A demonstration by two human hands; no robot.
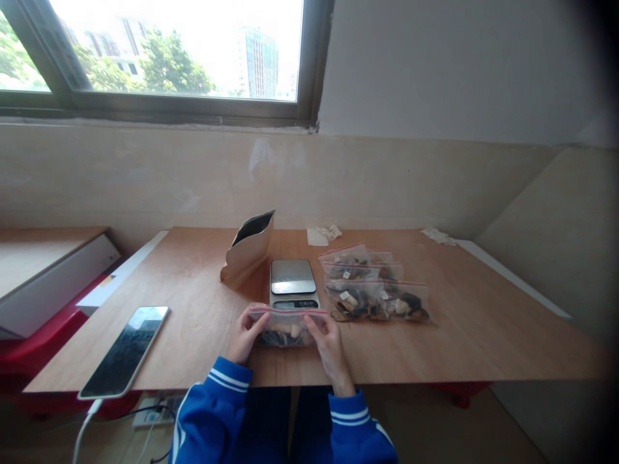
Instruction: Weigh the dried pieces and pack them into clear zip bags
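Head view: zip bag pinched at both top corners

The zip bag point(289, 330) of dark pieces stands near the table point(203, 290) front edge, just before the scale point(293, 283). The left hand point(245, 336) and right hand point(329, 343) each grip one end of its red seal strip, apparently to hold it upright. Filled bags point(377, 293) lie beside the scale, and an open kraft pouch point(247, 251) stands behind.

A digital scale point(293, 283) is set near the front edge of the wooden tabletop point(483, 335). A brown pouch point(247, 252), opened at the top, is stood just left of it and is tilted. To the right of the scale, several filled zip bags point(374, 293) with red seals are laid overlapping. A phone point(126, 351) is placed screen-up at the left, with a white cable point(84, 428) hung from it. Paper scraps point(323, 234) are seen by the wall, below a window point(169, 51).
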